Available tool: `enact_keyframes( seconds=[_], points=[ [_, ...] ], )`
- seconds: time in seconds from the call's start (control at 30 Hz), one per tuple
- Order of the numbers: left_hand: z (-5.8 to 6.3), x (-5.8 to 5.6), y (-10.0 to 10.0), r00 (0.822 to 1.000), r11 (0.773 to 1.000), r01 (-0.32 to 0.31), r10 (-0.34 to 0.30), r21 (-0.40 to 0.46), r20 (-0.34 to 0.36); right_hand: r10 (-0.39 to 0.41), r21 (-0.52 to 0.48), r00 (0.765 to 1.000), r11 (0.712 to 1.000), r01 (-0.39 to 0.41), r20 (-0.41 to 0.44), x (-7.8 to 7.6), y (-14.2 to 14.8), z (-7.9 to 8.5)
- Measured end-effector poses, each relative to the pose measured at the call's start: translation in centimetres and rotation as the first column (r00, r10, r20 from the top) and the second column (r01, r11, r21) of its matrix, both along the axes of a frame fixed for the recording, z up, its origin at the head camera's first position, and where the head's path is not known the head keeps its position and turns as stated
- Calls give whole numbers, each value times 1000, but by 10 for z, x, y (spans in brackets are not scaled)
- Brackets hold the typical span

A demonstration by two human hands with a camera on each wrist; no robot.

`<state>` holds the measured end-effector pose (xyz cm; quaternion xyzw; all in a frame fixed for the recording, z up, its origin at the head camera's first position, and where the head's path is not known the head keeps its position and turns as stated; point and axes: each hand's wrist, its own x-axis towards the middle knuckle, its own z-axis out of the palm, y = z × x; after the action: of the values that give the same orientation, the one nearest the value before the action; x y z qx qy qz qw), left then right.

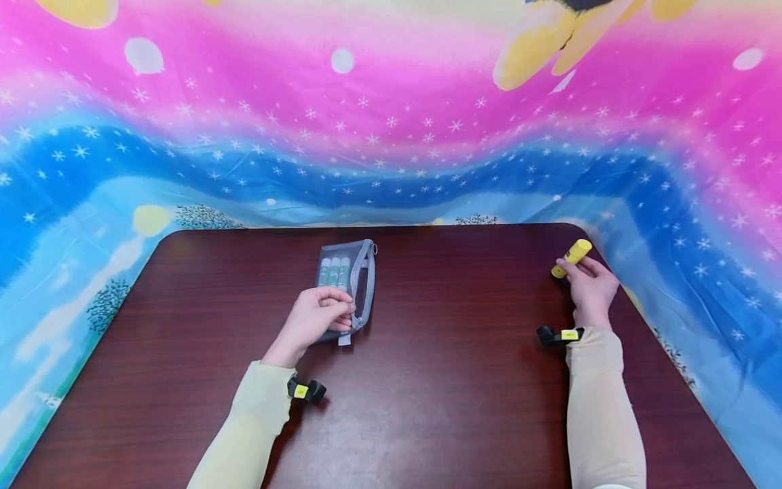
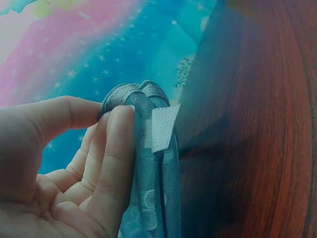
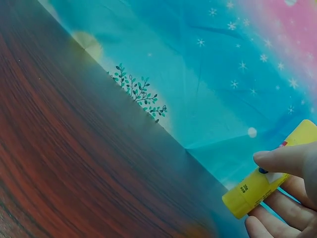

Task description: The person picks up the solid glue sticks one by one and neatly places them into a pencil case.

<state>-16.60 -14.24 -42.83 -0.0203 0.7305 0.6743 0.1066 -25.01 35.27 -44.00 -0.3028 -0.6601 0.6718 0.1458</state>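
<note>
My left hand (image 1: 314, 316) pinches the zippered edge of a grey mesh pouch (image 1: 330, 252) between thumb and fingers. The pouch's zipper side gapes toward the right, and several white-capped tubes with green labels (image 1: 334, 272) show through the mesh. In the left wrist view the pouch (image 2: 148, 193) stands on edge, a small fabric tab (image 2: 164, 128) sticking out from its end. Toward the table's far right corner, my right hand (image 1: 592, 288) holds a yellow glue stick (image 1: 575, 255), tilted, between thumb and fingers. The right wrist view shows "20g" printed on the glue stick (image 3: 252, 191).
A dark reddish-brown wooden table (image 1: 427, 380) lies under both hands. Behind and around it hangs a pink and blue curtain (image 1: 379, 129) printed with snowflakes. Black wrist cameras (image 1: 308, 391) are strapped at both cuffs.
</note>
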Motion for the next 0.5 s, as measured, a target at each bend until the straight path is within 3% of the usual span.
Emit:
enact_keyframes(
  seconds=[0.5],
  points=[
    [-1, 0, 0, 1000, 1000, 2, -2, 7, -9, 17, -13, 999, 1000, -17, -38, 0, -9, 7]
  ],
)
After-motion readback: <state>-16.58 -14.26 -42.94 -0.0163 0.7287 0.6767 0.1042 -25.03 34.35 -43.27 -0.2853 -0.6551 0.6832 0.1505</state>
